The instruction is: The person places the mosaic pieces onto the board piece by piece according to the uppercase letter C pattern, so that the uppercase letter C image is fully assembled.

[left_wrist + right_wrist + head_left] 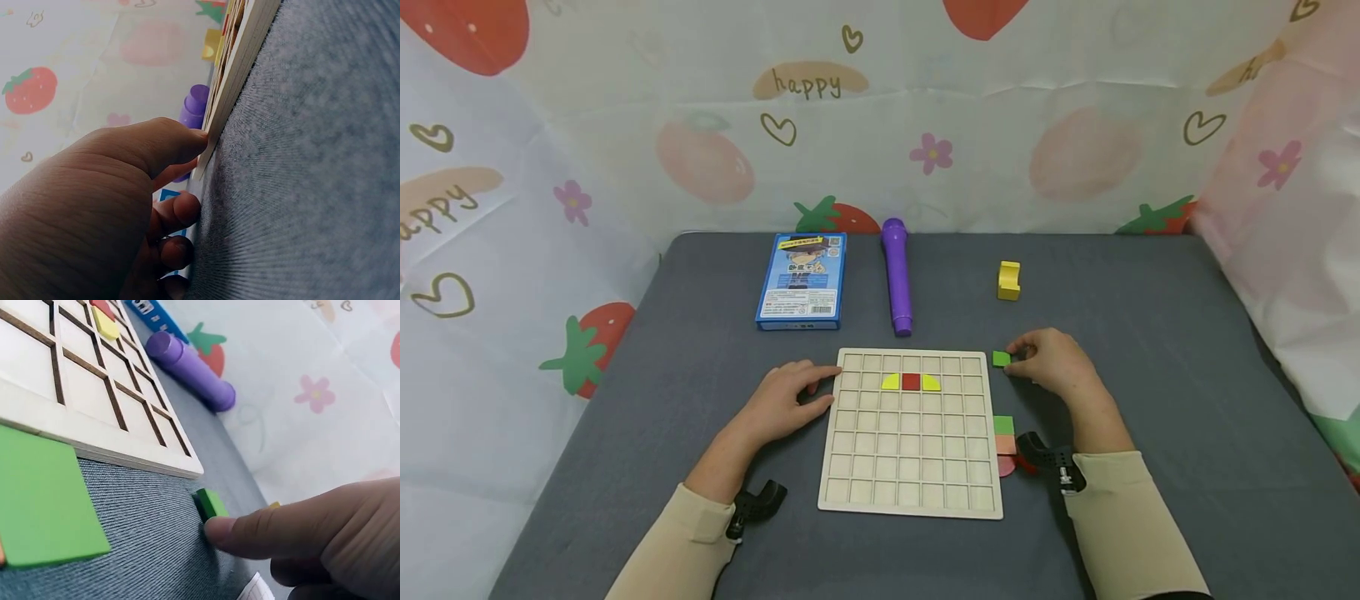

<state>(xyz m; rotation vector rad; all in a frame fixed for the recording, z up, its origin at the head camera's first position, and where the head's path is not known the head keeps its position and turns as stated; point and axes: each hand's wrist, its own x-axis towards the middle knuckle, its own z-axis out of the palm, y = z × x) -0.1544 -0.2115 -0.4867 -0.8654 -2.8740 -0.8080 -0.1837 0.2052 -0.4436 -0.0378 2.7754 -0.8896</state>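
A pale wooden grid board (910, 450) lies on the grey table. In one of its upper rows, a red square tile (911, 382) sits between two yellow rounded tiles (891, 382). My left hand (786, 400) touches the board's left edge near the top corner with index finger and thumb; its other fingers are bent. Beyond the board's upper right corner, my right hand (1054, 362) pinches a small green tile (1001, 358) at its right end. The right wrist view shows the thumb against this green tile (212, 503); the fingertips behind are partly hidden.
Along the board's right edge lie a green tile (1003, 425), a salmon tile (1005, 445), a pink rounded piece (1006, 466) and a red piece (1026, 465). Behind the board are a blue box (801, 283), a purple microphone-shaped stick (897, 279) and a yellow block (1008, 281).
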